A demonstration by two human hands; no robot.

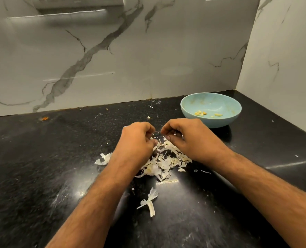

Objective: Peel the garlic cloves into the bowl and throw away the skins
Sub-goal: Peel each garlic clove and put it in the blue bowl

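My left hand [137, 138] and my right hand [186, 136] hover close together above a pile of white garlic skins [164, 162] on the black counter. Both hands have their fingers curled inward. What they pinch is mostly hidden; a small pale bit, seemingly a garlic clove, shows under my right fingers. A light blue bowl [225, 120] stands to the right behind my hands, with several peeled yellowish cloves [200, 113] inside.
The black stone counter [41, 158] runs to a marble wall behind and on the right. Loose skin pieces lie at the left [103, 159] and a larger piece lies nearer me [149, 201]. An orange speck [44, 118] sits far left.
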